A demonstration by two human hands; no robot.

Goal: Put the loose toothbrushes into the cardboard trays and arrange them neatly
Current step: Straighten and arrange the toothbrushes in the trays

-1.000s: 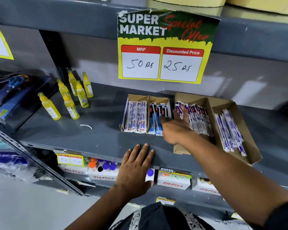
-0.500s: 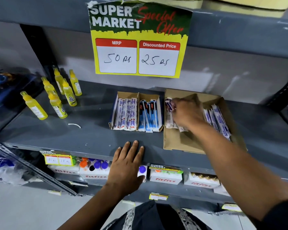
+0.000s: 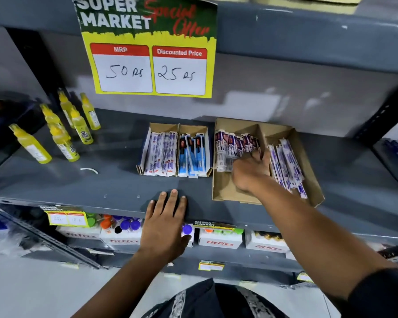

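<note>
The left hand (image 3: 164,228) lies flat and released on the shelf (image 3: 115,182) edge. Farther in, the right hand (image 3: 251,172) reaches into the big cardboard tray (image 3: 223,191), fingers (image 3: 265,157) pressing its left row of packaged toothbrushes (image 3: 230,145), long axes running front-to-back; whether they grip any, I cannot tell. The 2 small trays (image 3: 177,129) to its left look full.

A supermarket aisle, seen at a stocked shelf.

A "Super Market Special Offer" price sign (image 3: 147,48) is hung above a grey metal shelf (image 3: 115,182), where yellow bottles (image 3: 62,134) and packaged toothbrushes (image 3: 161,153) are displayed; boxed goods (image 3: 220,241) are stocked below.
</note>
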